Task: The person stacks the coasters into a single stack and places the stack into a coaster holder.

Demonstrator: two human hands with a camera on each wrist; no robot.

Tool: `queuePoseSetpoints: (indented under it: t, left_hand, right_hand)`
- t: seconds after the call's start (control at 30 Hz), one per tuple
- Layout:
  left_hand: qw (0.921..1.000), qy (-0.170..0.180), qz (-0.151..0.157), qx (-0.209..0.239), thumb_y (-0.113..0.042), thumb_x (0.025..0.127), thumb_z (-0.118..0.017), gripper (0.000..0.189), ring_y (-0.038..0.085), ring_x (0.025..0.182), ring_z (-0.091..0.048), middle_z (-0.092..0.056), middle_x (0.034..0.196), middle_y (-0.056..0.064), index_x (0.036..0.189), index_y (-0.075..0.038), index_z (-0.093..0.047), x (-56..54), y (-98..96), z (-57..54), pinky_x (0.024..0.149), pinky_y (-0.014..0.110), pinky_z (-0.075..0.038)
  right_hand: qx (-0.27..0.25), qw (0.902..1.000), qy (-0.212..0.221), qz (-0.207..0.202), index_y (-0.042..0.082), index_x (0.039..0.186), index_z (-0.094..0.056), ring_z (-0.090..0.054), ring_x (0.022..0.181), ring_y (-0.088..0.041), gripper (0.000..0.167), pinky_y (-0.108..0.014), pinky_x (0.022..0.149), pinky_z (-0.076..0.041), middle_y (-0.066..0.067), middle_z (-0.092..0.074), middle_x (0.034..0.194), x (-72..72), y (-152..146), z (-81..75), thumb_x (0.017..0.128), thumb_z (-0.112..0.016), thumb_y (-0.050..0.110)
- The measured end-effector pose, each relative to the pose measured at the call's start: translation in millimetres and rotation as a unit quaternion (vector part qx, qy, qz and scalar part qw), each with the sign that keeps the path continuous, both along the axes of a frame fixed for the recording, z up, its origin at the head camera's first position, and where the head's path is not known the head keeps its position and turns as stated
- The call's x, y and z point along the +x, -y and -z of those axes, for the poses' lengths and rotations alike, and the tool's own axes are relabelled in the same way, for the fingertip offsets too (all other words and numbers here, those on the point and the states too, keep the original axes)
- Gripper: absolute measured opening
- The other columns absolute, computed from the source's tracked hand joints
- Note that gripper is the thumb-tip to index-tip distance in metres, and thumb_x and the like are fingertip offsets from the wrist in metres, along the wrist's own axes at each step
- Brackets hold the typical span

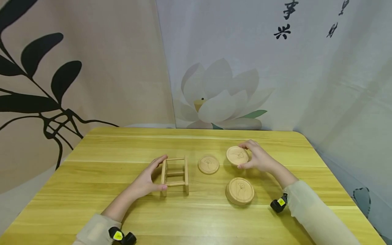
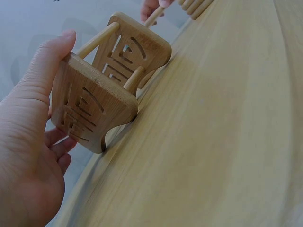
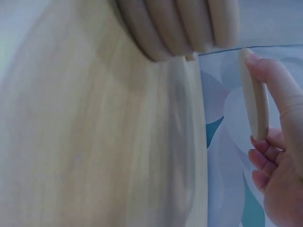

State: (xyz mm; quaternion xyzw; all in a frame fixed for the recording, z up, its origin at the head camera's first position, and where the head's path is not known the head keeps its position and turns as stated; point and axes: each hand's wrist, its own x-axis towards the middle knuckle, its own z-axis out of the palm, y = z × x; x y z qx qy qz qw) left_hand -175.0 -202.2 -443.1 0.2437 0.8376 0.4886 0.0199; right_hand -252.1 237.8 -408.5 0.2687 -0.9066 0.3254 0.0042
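Note:
On the left, my left hand (image 1: 150,179) grips a small wooden coaster rack (image 1: 175,184) by its near side panel, thumb at the front and fingers at the back. The left wrist view shows the rack's slotted side panels (image 2: 92,101) joined by dowels, its feet at the table surface. My right hand (image 1: 256,157) pinches a round wooden coaster (image 1: 237,156) by its edge, thumb on one side and fingers on the other. That coaster (image 3: 255,97) is held above the table in the right wrist view. A leaf-like design is engraved on its face.
One engraved coaster (image 1: 208,165) lies flat between the rack and my right hand. A stack of several coasters (image 1: 240,191) stands nearer to me on the right. The wooden table (image 1: 128,146) ends at a printed cloth backdrop (image 1: 226,85).

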Motion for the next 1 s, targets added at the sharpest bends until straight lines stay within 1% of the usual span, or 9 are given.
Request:
queuePoseSetpoints:
  t: [0.1, 0.27, 0.53, 0.7, 0.87, 1.0]
  left_hand:
    - [1.0, 0.002, -0.001, 0.0, -0.019, 0.073, -0.084, 0.101, 0.044, 0.138, -0.016, -0.018, 0.156, 0.016, 0.152, -0.03, -0.023, 0.5, 0.1, -0.1, 0.096, 0.076, -0.016]
    - [1.0, 0.005, 0.0, 0.0, -0.02, 0.073, -0.084, 0.1, 0.044, 0.138, -0.016, -0.017, 0.156, 0.016, 0.152, -0.029, -0.023, 1.2, 0.1, -0.7, 0.097, 0.076, -0.015]
    - [1.0, 0.005, 0.004, 0.002, -0.019, 0.073, -0.084, 0.1, 0.043, 0.139, -0.016, -0.017, 0.156, 0.016, 0.152, -0.029, -0.023, 1.7, 0.6, -0.3, 0.098, 0.075, -0.015]
    - [1.0, 0.008, 0.004, 0.004, -0.02, 0.074, -0.084, 0.1, 0.043, 0.139, -0.016, -0.017, 0.156, 0.015, 0.152, -0.029, -0.023, 2.1, 0.9, -1.1, 0.097, 0.075, -0.015]
    - [0.9999, 0.008, 0.004, 0.005, -0.019, 0.073, -0.084, 0.1, 0.043, 0.138, -0.016, -0.017, 0.156, 0.015, 0.153, -0.027, -0.023, 2.3, 1.1, -1.8, 0.097, 0.076, -0.015]
    - [0.9999, 0.011, 0.003, 0.006, -0.019, 0.073, -0.084, 0.101, 0.043, 0.139, -0.015, -0.017, 0.157, 0.015, 0.152, -0.03, -0.023, 2.4, 1.0, -2.0, 0.097, 0.076, -0.014]
  right_hand:
    - [-0.005, 1.0, -0.005, -0.002, -0.001, 0.128, -0.052, -0.044, 0.113, -0.032, 0.079, -0.055, 0.094, -0.039, -0.012, -0.051, 0.119, 5.9, -0.1, -2.4, 0.066, -0.089, 0.031]
    - [-0.022, 0.9996, -0.014, -0.007, 0.0, 0.126, -0.053, -0.044, 0.112, -0.031, 0.077, -0.054, 0.094, -0.038, -0.011, -0.051, 0.118, 19.7, 0.9, -7.6, 0.064, -0.089, 0.028]
    - [-0.024, 0.9987, -0.041, -0.016, 0.002, 0.125, -0.054, -0.044, 0.108, -0.025, 0.077, -0.05, 0.091, -0.04, -0.006, -0.051, 0.114, 39.3, 0.9, -12.1, 0.062, -0.09, 0.03]
    - [-0.026, 0.9986, -0.041, -0.021, 0.002, 0.125, -0.054, -0.044, 0.108, -0.025, 0.077, -0.051, 0.09, -0.04, -0.006, -0.05, 0.115, 50.7, 0.1, -14.7, 0.063, -0.09, 0.032]
    - [-0.027, 0.9981, -0.049, -0.025, 0.003, 0.125, -0.054, -0.045, 0.109, -0.025, 0.078, -0.052, 0.09, -0.041, -0.005, -0.051, 0.115, 59.8, 0.1, -14.6, 0.063, -0.09, 0.032]
    - [-0.031, 0.9974, -0.057, -0.031, 0.003, 0.123, -0.055, -0.045, 0.108, -0.023, 0.077, -0.051, 0.091, -0.041, -0.003, -0.051, 0.115, 66.5, 0.1, -12.4, 0.06, -0.091, 0.031]
